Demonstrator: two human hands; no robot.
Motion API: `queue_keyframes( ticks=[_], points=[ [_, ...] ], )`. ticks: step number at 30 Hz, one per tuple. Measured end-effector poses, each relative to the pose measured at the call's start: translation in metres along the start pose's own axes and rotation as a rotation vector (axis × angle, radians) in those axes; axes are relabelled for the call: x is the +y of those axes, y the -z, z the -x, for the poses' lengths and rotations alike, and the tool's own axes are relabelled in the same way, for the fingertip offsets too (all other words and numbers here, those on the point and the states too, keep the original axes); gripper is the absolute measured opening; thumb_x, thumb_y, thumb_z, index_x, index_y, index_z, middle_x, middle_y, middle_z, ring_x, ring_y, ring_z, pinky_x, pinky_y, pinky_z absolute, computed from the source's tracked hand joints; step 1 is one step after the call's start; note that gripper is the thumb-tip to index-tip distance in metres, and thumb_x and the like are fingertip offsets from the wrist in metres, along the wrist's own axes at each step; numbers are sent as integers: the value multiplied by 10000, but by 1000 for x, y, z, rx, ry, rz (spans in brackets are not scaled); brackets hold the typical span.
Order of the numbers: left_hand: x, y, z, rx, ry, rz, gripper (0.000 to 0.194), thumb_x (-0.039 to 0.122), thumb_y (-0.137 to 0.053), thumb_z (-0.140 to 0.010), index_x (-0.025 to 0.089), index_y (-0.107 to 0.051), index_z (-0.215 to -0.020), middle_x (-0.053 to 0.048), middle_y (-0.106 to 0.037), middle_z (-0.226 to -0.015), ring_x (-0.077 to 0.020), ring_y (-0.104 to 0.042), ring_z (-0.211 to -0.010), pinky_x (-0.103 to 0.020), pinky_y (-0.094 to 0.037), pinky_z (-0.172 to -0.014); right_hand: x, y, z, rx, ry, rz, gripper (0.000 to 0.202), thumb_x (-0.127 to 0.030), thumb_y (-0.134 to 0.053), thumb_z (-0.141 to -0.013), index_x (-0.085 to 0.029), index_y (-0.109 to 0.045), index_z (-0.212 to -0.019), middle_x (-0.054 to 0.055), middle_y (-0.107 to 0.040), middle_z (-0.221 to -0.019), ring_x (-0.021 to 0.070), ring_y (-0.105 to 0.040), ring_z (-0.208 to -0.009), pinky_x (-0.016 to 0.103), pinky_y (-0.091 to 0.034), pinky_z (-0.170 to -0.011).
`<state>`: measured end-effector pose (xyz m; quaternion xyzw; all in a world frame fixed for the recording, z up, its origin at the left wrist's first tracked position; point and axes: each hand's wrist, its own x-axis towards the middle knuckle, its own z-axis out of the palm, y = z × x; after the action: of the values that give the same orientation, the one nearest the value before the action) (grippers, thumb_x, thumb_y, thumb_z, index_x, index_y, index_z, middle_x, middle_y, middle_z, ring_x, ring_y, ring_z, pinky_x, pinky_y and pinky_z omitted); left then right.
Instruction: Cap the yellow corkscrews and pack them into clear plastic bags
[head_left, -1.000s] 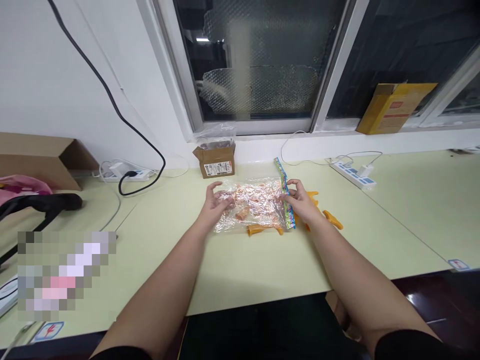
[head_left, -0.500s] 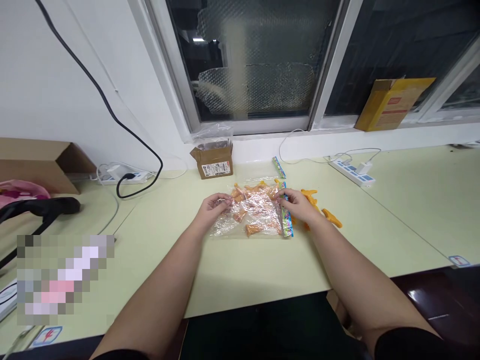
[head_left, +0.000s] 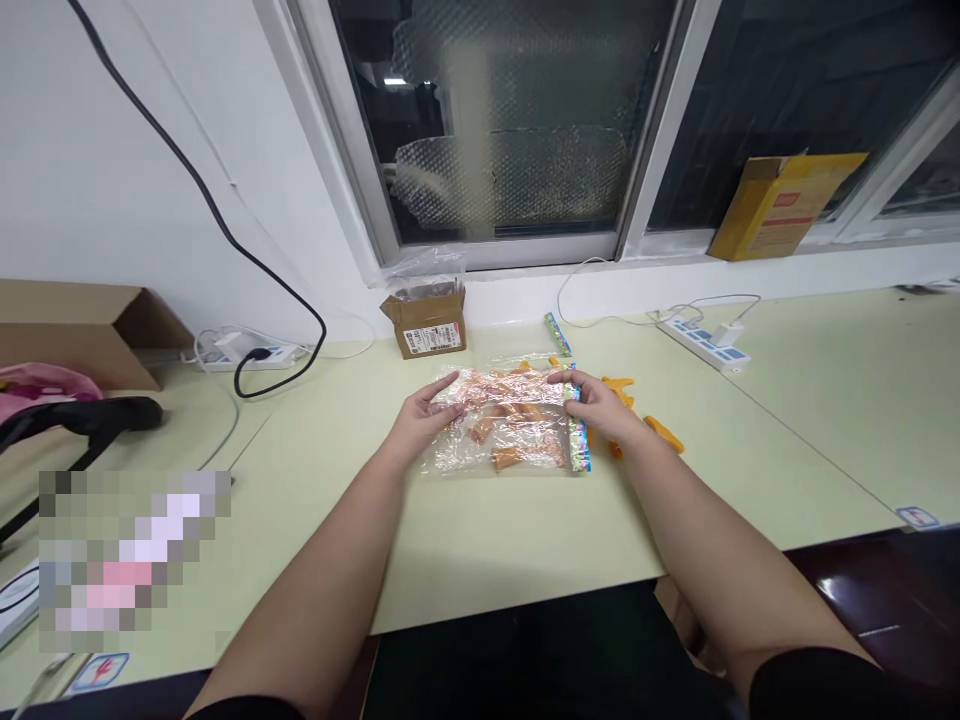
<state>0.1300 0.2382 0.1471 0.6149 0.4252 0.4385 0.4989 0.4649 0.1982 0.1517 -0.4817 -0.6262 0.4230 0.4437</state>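
A clear plastic bag [head_left: 469, 458] with a colourful printed strip [head_left: 579, 445] down its right side lies on the table, orange pieces [head_left: 517, 457] showing through its shiny film. At its upper left, my left hand [head_left: 421, 415] is open, thumb and forefinger spread apart against the film. Across the bag, my right hand [head_left: 596, 405] is also open. Its forefinger stretches over the film and its thumb is by the printed strip. Loose yellow-orange pieces [head_left: 664, 434] lie beyond my right hand, partly hidden by it. Another flat clear bag with a printed strip [head_left: 557, 335] lies behind.
A small open cardboard box [head_left: 433, 325] stands against the wall behind the bag. Power strips lie at the right [head_left: 705, 343] and left [head_left: 251, 355], with a black cable [head_left: 225, 225] hanging down. A larger carton [head_left: 67, 325] and a black strap-like object [head_left: 90, 415] sit at the left.
The thumb and forefinger of each hand have spread apart on the bag. The film has shifted and looks flatter, and the printed strip has moved slightly right.
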Motion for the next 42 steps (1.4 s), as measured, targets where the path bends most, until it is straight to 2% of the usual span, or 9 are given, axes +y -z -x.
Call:
queue_keyframes(
  ticks=[5,10,17,19,23,26,32,37,42],
  points=[
    [0,1,-1,13,-31,-40,942,460,-870,-729,196,-513,-1561,-19,-748,-740,-190,-697,-676,-386,-604,-807,0,-2,0,32,1,-57,681,-175,-636,-693,-316,-650,-1359,15,-690,-1301,139,-585,-726,302,-485,-669],
    [2,-1,-1,57,-90,-30,929,450,-878,-688,203,-557,-1524,-91,-782,-1049,-143,-668,-672,-334,-613,-733,0,-5,-2,108,15,-146,497,-255,-739,-748,-300,-733,-1243,32,-675,-1396,214,-670,-1019,367,-544,-886],
    [4,-1,0,70,-84,-5,974,428,-891,-695,221,-503,-1564,-74,-785,-1000,-168,-693,-715,-349,-628,-739,7,-3,-5,115,-17,-263,579,-369,-768,-814,-335,-651,-1380,38,-755,-1127,222,-703,-931,394,-577,-880],
    [4,0,-1,62,-76,33,1014,411,-899,-702,225,-453,-1594,-99,-774,-1087,-209,-735,-821,-352,-629,-769,6,-3,-5,131,17,-268,624,-354,-782,-797,-370,-621,-1399,32,-735,-1187,221,-701,-962,388,-584,-878],
    [0,3,-5,87,-144,144,1084,357,-930,-683,308,-380,-1615,-159,-522,-1555,-273,-717,-1150,-358,-613,-917,1,-3,-4,34,29,-270,488,-363,-778,-798,-347,-689,-1278,29,-703,-1250,208,-689,-944,369,-594,-824],
    [-4,4,-8,123,-190,204,1017,335,-939,-672,366,-441,-1559,-130,-292,-1709,-244,-702,-1193,-391,-579,-1028,1,-4,-3,-13,6,-207,349,-387,-751,-838,-270,-752,-1166,38,-729,-1144,182,-666,-878,349,-580,-822],
    [-3,1,-5,86,-57,232,641,425,-934,-675,210,-722,-1240,-130,-655,-1417,-220,-746,-1018,-429,-588,-1026,-3,-6,-2,61,-50,-245,497,-338,-754,-834,-251,-680,-1318,18,-748,-955,173,-687,-843,380,-594,-905],
    [3,-2,-2,48,25,203,862,419,-966,-627,181,-663,-1399,-84,-781,-1045,-209,-754,-919,-442,-577,-1034,-3,-5,-1,43,-87,-235,558,-285,-766,-807,-223,-648,-1348,7,-747,-891,163,-715,-798,365,-586,-930],
    [4,-1,-2,25,47,169,1062,401,-957,-647,151,-489,-1568,-26,-753,-784,-223,-753,-877,-451,-565,-1027,4,-4,-4,55,-89,-257,578,-288,-753,-819,-224,-624,-1379,9,-744,-880,142,-677,-730,326,-603,-812]
  ],
)
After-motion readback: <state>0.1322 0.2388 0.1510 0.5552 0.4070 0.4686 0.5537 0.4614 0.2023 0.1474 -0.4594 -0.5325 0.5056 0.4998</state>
